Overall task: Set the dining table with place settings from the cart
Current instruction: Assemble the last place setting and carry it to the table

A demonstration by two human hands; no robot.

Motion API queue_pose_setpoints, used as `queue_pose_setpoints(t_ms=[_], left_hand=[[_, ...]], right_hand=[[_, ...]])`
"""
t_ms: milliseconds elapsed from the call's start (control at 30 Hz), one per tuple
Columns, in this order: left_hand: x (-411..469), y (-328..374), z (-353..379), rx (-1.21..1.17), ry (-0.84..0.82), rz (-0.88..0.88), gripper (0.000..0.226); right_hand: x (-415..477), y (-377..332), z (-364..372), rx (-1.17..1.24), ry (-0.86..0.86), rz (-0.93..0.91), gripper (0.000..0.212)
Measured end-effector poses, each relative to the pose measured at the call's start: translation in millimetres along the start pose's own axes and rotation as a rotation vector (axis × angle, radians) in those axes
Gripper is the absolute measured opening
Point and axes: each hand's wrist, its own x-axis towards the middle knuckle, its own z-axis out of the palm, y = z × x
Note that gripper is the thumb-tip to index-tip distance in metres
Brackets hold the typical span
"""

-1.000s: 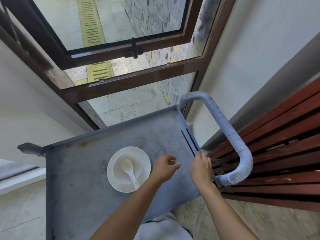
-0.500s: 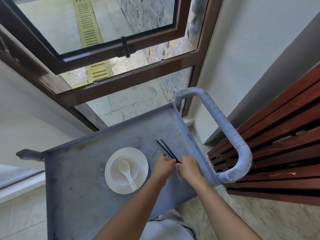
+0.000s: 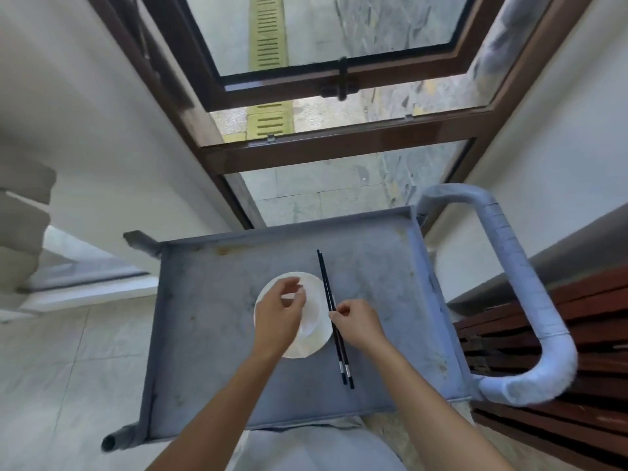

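A grey metal cart (image 3: 210, 321) fills the middle of the head view. On its top sits a white plate (image 3: 319, 338) carrying a white bowl (image 3: 314, 316); the spoon seen earlier in the bowl is hidden under my left hand. My left hand (image 3: 280, 314) hovers over the bowl with fingers loosely curled and nothing gripped. A pair of black chopsticks (image 3: 331, 311) with silver bands runs along the plate's right edge, pinched near the middle by my right hand (image 3: 358, 322).
The cart's padded grey handle (image 3: 509, 277) loops up at the right. A dark red slatted wooden bench (image 3: 560, 351) stands beyond it. A brown-framed window (image 3: 339, 144) and white walls lie behind the cart. Pale floor tiles (image 3: 68, 368) spread to the left.
My right hand took the chopsticks from the cart's right edge and carried them left, beside the plate. My left hand moved over the bowl. The camera shifted right.
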Motion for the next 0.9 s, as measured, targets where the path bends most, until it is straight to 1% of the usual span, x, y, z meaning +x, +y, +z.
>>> queue_pose_setpoints(t_ms=[67, 100, 200, 233, 267, 333, 467, 667, 767, 900], left_hand=[[5, -16, -21, 0.033, 0.079, -0.035, 0.023], [6, -24, -28, 0.074, 0.093, -0.056, 0.025], [6, -47, -37, 0.228, 0.053, -0.107, 0.039], [5, -53, -37, 0.241, 0.045, -0.128, 0.043], [4, -57, -36, 0.226, 0.045, -0.148, 0.045], [4, -63, -34, 0.158, 0.039, -0.182, 0.04], [5, -66, -33, 0.076, 0.04, -0.205, 0.029], [10, -67, -42, 0.083, 0.066, -0.208, 0.019], [12, -69, -43, 0.099, 0.064, -0.209, 0.017], [12, -72, -44, 0.041, 0.057, -0.223, 0.017]], right_hand=[[4, -7, 6, -0.053, 0.01, -0.005, 0.034], [5, -9, 8, -0.076, 0.016, -0.007, 0.035], [8, -12, 10, -0.116, 0.042, -0.014, 0.044], [9, -12, 10, -0.121, 0.047, -0.02, 0.042], [9, -13, 9, -0.122, 0.05, -0.026, 0.036], [11, -15, 8, -0.123, 0.052, -0.041, 0.026], [14, -17, 6, -0.126, 0.102, -0.053, 0.023], [17, -22, 10, -0.129, 0.127, -0.056, 0.018], [16, -19, 10, -0.111, 0.122, -0.049, 0.022], [17, -13, 7, -0.079, 0.091, -0.039, 0.025]])
